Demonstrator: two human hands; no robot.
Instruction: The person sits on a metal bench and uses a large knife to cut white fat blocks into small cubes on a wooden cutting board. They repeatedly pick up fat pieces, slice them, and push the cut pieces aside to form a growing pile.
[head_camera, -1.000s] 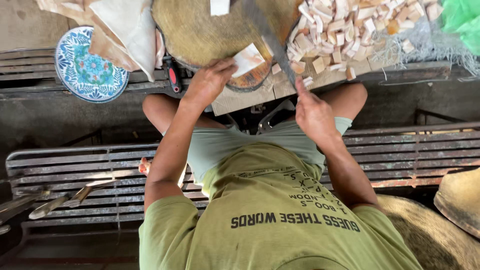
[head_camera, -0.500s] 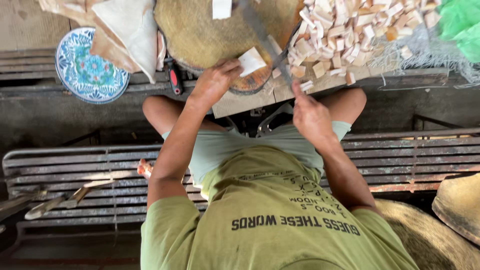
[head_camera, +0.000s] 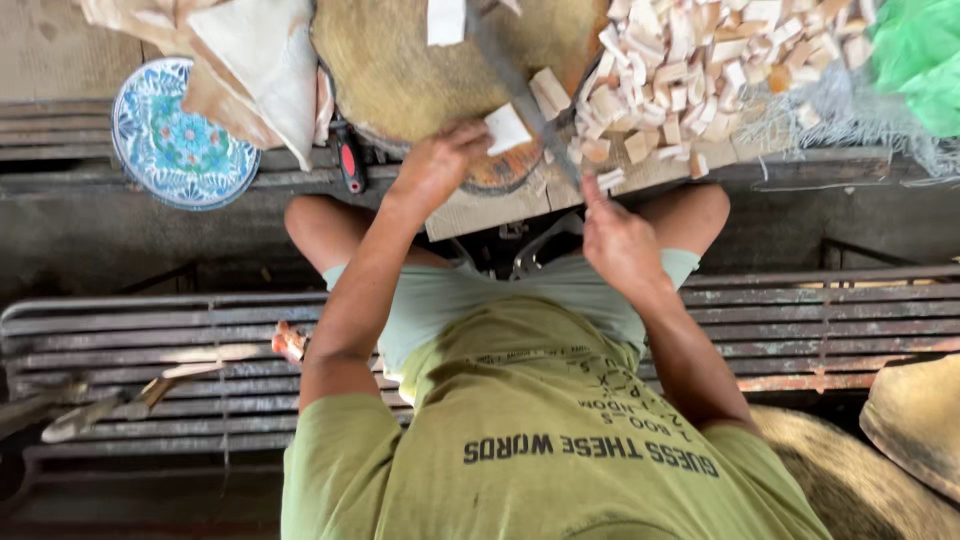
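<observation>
A round block (head_camera: 420, 70) is sitting on a plank (head_camera: 470, 212) above a slatted metal bench (head_camera: 800, 320), with a heap of pale chunks (head_camera: 690, 70) and a patterned plate (head_camera: 180, 140) alongside. The left hand (head_camera: 435, 165) is pinching a white piece (head_camera: 507, 128) at the block's edge. The right hand (head_camera: 620, 240) is gripping a long blade (head_camera: 520, 90) lying just beside that piece.

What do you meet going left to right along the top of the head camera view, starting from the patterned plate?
Blue patterned plate → red-handled tool → left hand → white square piece → long knife blade → pile of cut pale chunks → green bag.
</observation>
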